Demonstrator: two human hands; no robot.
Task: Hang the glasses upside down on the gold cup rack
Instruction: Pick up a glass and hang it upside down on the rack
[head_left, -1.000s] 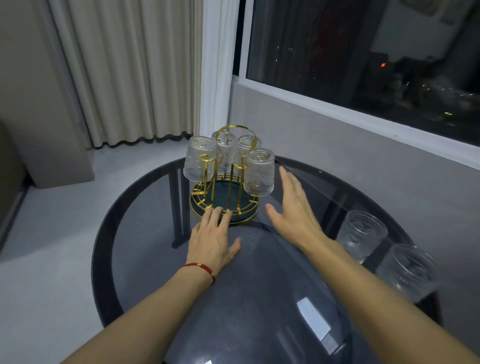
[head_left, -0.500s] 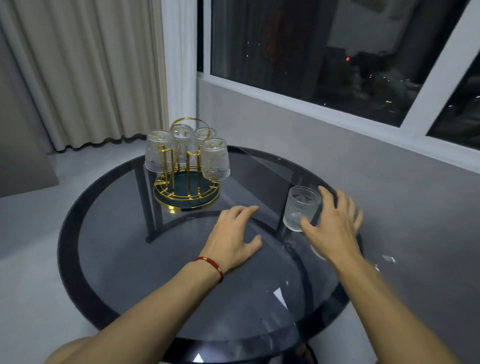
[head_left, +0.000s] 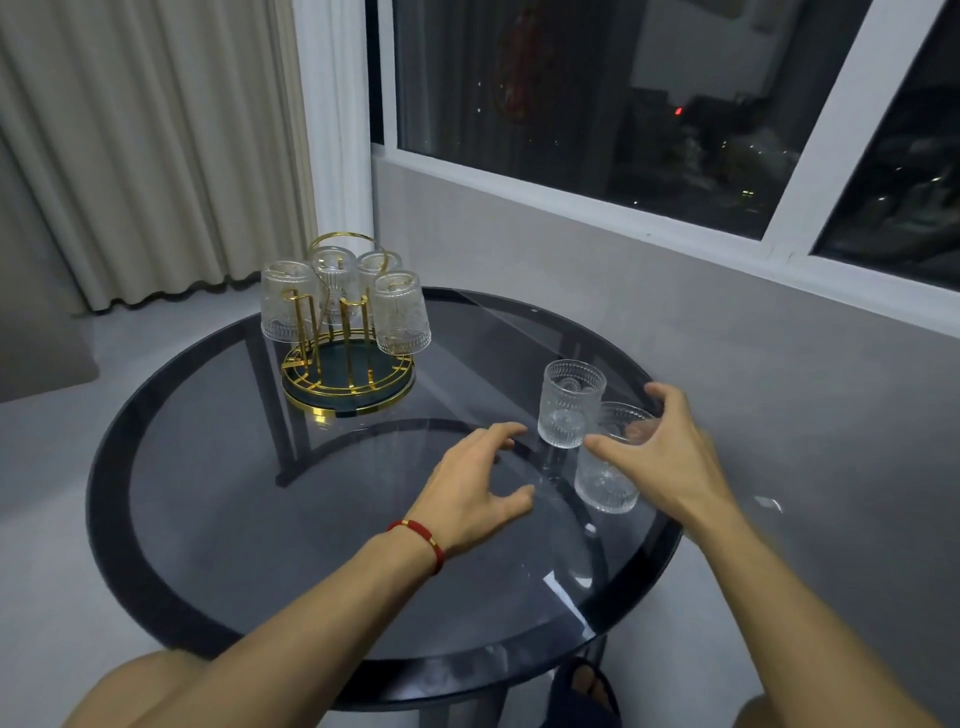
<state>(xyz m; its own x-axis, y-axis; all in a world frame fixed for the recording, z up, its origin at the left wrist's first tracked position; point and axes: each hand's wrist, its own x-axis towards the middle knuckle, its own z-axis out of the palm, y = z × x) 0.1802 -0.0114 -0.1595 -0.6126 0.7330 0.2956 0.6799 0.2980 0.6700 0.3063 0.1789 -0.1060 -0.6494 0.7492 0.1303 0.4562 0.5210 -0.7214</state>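
Two bare forearms reached from the bottom of the view over a round table of dark smoked glass. The left hand hovered palm down above the tabletop, nearer the viewer than the gold cup rack, fingers spread and curved, thumb out to the right, grasping nothing. A red cord bracelet circled its wrist. The right hand was to the right of the rack and nearer the viewer, close to the table's right edge. Its thumb and fingers were wrapped around the rim of an upright ribbed glass; whether that glass was lifted or resting on the table could not be told. A second upright glass stood on the table just beside the held one, on the side toward the rack, free of both hands.

The rack stood on the far left part of the table: a round dark tray with a gold rim, gold upright pegs and a gold loop handle on top. Four glasses hung upside down on its pegs: one at the left, one at the back centre, one at the back right and one at the front right. At least two pegs at the rack's front were bare.

That made six glasses in all: four on the rack, two off it. Behind the rack hung a pale pleated curtain, and to the rack's right a white-framed window showed darkness with small lights.
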